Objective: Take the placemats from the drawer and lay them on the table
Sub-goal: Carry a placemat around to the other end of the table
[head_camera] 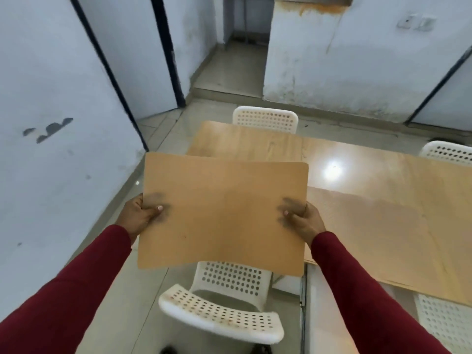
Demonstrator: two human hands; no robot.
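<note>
Now my left hand point(139, 215) and right hand point(304, 222) grip a mat point(222, 213) over the table's point(383, 200) near-left corner, chair point(224, 312) below.

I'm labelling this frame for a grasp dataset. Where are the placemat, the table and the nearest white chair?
placemat point(224, 215): head view, middle of its tan face.
table point(383, 200): head view, bare wooden top right of the mat.
white chair point(219, 315): head view, its perforated backrest below the mat.

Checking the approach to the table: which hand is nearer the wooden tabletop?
Right. The right hand grips the placemat's edge over the tabletop's near corner; the left hand grips the opposite edge, out over the floor.
</note>
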